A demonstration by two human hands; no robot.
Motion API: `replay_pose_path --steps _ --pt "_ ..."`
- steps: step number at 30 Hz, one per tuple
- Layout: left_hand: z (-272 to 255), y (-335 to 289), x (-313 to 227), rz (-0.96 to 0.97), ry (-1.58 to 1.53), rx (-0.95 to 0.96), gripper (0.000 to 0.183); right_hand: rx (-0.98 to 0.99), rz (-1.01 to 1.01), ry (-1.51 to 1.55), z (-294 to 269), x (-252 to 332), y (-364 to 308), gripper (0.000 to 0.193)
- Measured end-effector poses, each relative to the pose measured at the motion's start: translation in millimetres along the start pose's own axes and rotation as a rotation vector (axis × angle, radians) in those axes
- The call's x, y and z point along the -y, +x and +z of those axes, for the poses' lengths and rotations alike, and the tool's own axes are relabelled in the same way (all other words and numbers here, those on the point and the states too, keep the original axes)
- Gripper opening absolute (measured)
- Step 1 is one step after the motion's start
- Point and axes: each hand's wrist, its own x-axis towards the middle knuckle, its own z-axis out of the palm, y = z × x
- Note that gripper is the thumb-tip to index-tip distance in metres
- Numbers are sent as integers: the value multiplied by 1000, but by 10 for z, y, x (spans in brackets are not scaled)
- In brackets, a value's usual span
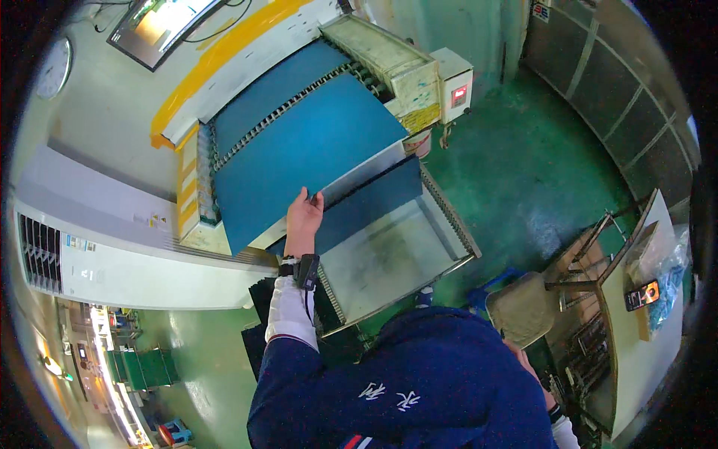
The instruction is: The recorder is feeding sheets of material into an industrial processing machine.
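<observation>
Near the frame's centre, the left hand (303, 218) is at the front edge of a large blue sheet (314, 142), fingers (302, 196) bent and narrowly parted; I cannot tell whether they grip it. The sheet spans the upper centre. The right hand (521, 361), lower right, is partly hidden, its hold unclear.

Open room over the slotted rack (389, 258), dark sheet (374, 203) standing across its far side, chair (521, 308) to the right.
</observation>
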Motion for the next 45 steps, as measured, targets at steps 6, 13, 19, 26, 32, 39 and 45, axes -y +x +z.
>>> replay_pose_path --steps 6,13,19,26,32,39,45 --pt "67 84 -20 51 21 -18 13 -12 78 3 -68 246 -36 60" --pt "-5 159 -95 263 541 -17 12 -25 -52 -88 -132 408 8 60" --pt "-80 414 53 693 1826 56 27 -82 -55 16 -349 622 -46 71" --pt "-426 928 -424 -64 148 33 25 -60 -113 22 -439 562 -135 89" --pt "-322 894 -451 -171 -12 126 28 -126 -122 68 -319 518 -249 107" --pt "-446 1076 -553 -101 24 83 28 -113 -112 57 -299 507 -233 107" --pt "-336 1032 -460 -103 9 68 30 -112 -82 45 -272 503 -238 103"
